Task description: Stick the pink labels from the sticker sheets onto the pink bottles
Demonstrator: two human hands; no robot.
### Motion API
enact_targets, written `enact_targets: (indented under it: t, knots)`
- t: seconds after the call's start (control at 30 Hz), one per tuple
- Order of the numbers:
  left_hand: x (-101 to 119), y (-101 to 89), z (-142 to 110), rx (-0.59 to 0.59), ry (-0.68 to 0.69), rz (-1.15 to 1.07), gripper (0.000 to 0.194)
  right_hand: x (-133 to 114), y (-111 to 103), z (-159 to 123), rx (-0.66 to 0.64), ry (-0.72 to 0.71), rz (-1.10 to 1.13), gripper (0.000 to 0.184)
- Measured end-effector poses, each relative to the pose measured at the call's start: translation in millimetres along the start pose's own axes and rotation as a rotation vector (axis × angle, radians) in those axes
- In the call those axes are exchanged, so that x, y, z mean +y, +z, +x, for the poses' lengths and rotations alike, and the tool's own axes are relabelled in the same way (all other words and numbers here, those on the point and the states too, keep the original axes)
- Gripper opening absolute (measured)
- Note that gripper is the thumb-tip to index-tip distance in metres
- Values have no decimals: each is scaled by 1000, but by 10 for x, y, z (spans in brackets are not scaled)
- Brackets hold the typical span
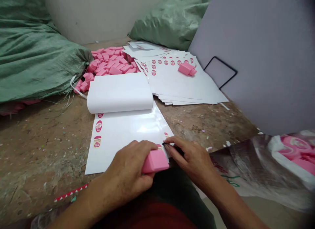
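Note:
My left hand [130, 170] is wrapped round a pink plastic bottle [155, 161], holding it just over the near edge of a white sticker sheet [123, 133]. The sheet's far end is curled back in a roll, and a few small pink labels [98, 126] remain along its left side. My right hand [189, 156] rests at the sheet's near right corner, fingertips pinched together on a small label at the edge, close to the bottle.
A pile of pink bottles [108, 63] lies at the back beside a green woven sack [31, 55]. A stack of used sheets [182, 81] carries one pink bottle [187, 69]. Another green sack [172, 18] lies behind. A plastic bag with pink items [292, 153] sits right.

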State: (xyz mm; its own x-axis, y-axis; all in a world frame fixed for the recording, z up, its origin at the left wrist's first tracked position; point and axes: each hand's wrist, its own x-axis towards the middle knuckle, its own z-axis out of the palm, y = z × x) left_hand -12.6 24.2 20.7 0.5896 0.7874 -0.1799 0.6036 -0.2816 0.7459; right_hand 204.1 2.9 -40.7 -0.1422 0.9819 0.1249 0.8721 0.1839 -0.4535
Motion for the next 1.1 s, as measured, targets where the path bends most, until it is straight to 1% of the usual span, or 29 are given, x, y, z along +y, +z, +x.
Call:
enact_targets:
  t: [0.07, 0.13, 0.27, 0.43, 0.63, 0.73, 0.8, 0.9, 1.0, 1.07, 1.1]
  knots:
    - [-7, 88, 49, -109, 47, 131, 48, -6, 5, -2, 11, -18, -15, 20]
    - [-22, 163, 78, -180, 56, 217, 50, -7, 6, -5, 18, -29, -28, 21]
    - [-55, 247, 91, -239, 13, 274, 63, -9, 11, -7, 36, -39, -45, 23]
    - [-80, 267, 87, -232, 18, 250, 67, -34, 14, 7, 60, -69, -100, 23]
    - [-81, 263, 93, -238, 4, 228, 68, -87, 1, 24, 92, -127, -185, 22]
    - [-90, 268, 99, -224, 10, 205, 70, -100, -3, 30, 88, -117, -203, 21]
    - [-102, 275, 98, -212, 23, 188, 70, -93, -1, 38, 51, -52, -118, 20]
    - [-120, 276, 91, -219, 26, 185, 69, -60, -4, 54, -13, 50, 69, 19]
    - [-130, 249, 88, -219, 20, 141, 65, -27, -20, 64, -41, 64, 164, 23]
    - [-139, 213, 91, -175, -24, 8, 58, -16, -30, 60, -32, 93, 211, 27]
    - [-147, 193, 94, -145, -74, -112, 52, -17, -31, 52, -22, 110, 221, 29]
